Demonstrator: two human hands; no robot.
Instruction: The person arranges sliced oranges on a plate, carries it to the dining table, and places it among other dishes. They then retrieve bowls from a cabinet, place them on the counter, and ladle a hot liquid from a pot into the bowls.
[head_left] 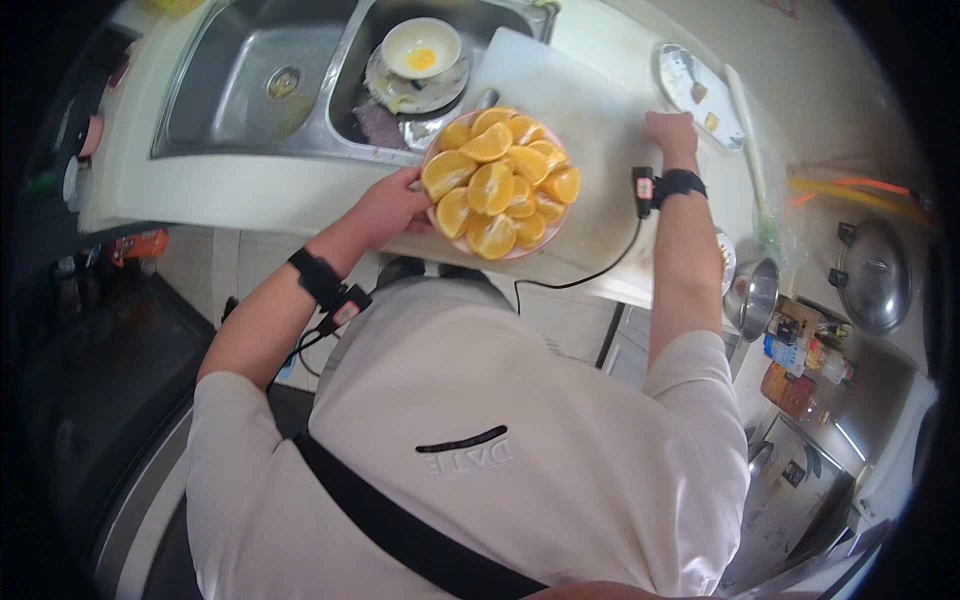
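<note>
A pink-rimmed plate (540, 244) piled with orange wedges (490, 187) sits over the near left part of a white cutting board (600, 120). My left hand (392, 208) grips the plate's left rim, thumb and fingers closed around it. On the right, my right hand (672, 133) is closed like a fist by the board's right side, close to a white oblong dish (735, 130) with scraps on it. Whatever those right fingers hold, if anything, is hidden. Both wrists wear black bands with small cabled devices.
Left of the board is a double steel sink (335, 100). Its right basin holds a bowl (398, 42) with yellow residue, stacked on a patterned plate (452, 92), beside a purple cloth (380, 127). A steel bowl (750, 300) and a pot lid (873, 275) are at the right.
</note>
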